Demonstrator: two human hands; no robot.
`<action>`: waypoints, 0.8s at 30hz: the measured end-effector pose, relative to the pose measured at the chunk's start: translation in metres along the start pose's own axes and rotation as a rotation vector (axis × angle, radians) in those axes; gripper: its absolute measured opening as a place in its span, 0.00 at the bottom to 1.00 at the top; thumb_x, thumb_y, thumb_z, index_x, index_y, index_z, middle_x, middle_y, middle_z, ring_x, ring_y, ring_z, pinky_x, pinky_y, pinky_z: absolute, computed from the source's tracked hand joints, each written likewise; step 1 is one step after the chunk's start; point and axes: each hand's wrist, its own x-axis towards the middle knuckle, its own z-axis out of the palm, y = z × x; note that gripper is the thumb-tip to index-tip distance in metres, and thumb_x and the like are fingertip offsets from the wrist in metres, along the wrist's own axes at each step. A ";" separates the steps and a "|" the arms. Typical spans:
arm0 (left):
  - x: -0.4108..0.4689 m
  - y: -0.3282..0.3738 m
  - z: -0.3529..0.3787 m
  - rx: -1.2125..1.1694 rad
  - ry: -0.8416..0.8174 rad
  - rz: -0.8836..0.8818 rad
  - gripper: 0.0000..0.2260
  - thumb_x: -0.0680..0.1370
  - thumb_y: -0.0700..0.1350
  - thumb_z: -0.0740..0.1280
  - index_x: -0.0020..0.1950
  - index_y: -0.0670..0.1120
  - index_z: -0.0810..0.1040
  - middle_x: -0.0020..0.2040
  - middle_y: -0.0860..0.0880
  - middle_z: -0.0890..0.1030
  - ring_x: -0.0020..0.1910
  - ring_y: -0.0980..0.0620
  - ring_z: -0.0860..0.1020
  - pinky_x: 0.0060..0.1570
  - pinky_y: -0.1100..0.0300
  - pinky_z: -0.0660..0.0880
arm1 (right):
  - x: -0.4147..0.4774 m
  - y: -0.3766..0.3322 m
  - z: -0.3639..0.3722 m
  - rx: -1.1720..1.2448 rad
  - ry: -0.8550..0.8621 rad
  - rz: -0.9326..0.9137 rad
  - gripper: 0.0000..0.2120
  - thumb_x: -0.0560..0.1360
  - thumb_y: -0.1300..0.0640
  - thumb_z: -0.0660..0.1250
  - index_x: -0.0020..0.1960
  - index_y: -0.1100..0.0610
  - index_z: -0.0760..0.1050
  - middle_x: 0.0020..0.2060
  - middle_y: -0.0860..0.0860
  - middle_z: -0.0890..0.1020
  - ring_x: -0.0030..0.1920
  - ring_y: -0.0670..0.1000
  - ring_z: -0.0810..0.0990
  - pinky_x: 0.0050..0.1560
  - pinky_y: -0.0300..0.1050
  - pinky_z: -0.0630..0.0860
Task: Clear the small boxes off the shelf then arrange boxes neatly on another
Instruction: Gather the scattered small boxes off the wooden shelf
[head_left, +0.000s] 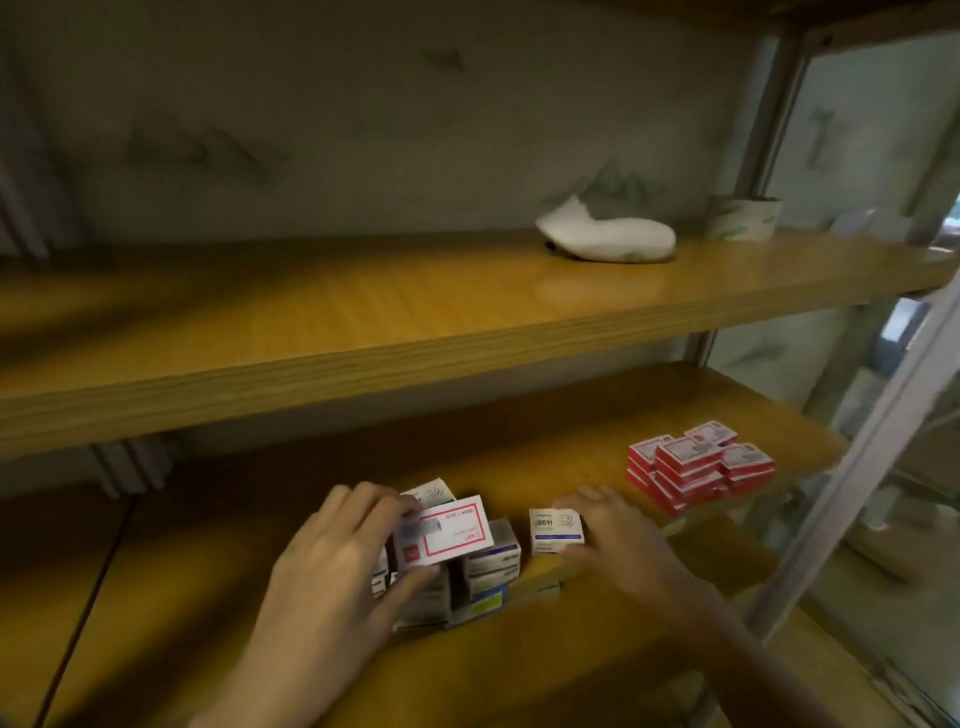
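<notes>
My left hand (337, 551) grips a white box with a red frame (444, 529) between thumb and fingers, held over a pile of small white and blue boxes (485, 571) on the lower wooden shelf (571, 441). My right hand (608, 535) holds a small white box with blue print (555, 530), thumb below and fingers behind it, just right of the pile. A neat stack of red and white boxes (698, 465) stands farther right on the same shelf.
The upper wooden shelf (311, 312) carries a white cloth-like object (605, 236) and a tape roll (743, 217) at its right end. A metal upright (852, 467) and glass panel close the right side. A wall backs the shelves.
</notes>
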 end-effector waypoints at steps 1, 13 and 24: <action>0.002 0.002 0.001 0.002 0.002 -0.009 0.19 0.64 0.52 0.75 0.51 0.50 0.77 0.47 0.53 0.78 0.44 0.54 0.75 0.34 0.66 0.68 | 0.006 0.001 0.003 -0.001 -0.026 -0.009 0.21 0.71 0.51 0.67 0.63 0.48 0.68 0.58 0.45 0.72 0.60 0.45 0.67 0.57 0.39 0.67; 0.060 0.066 0.040 0.001 0.008 -0.085 0.19 0.64 0.51 0.75 0.52 0.50 0.78 0.47 0.52 0.78 0.45 0.56 0.72 0.37 0.71 0.63 | -0.013 0.051 -0.050 0.040 0.001 -0.260 0.22 0.74 0.45 0.61 0.67 0.42 0.62 0.63 0.38 0.67 0.63 0.40 0.64 0.61 0.38 0.64; 0.159 0.207 0.145 -0.016 0.000 -0.049 0.17 0.69 0.57 0.68 0.55 0.52 0.76 0.50 0.55 0.76 0.50 0.55 0.72 0.43 0.64 0.68 | -0.041 0.231 -0.144 -0.001 -0.014 -0.272 0.16 0.74 0.40 0.58 0.62 0.38 0.64 0.58 0.32 0.67 0.59 0.32 0.63 0.56 0.27 0.64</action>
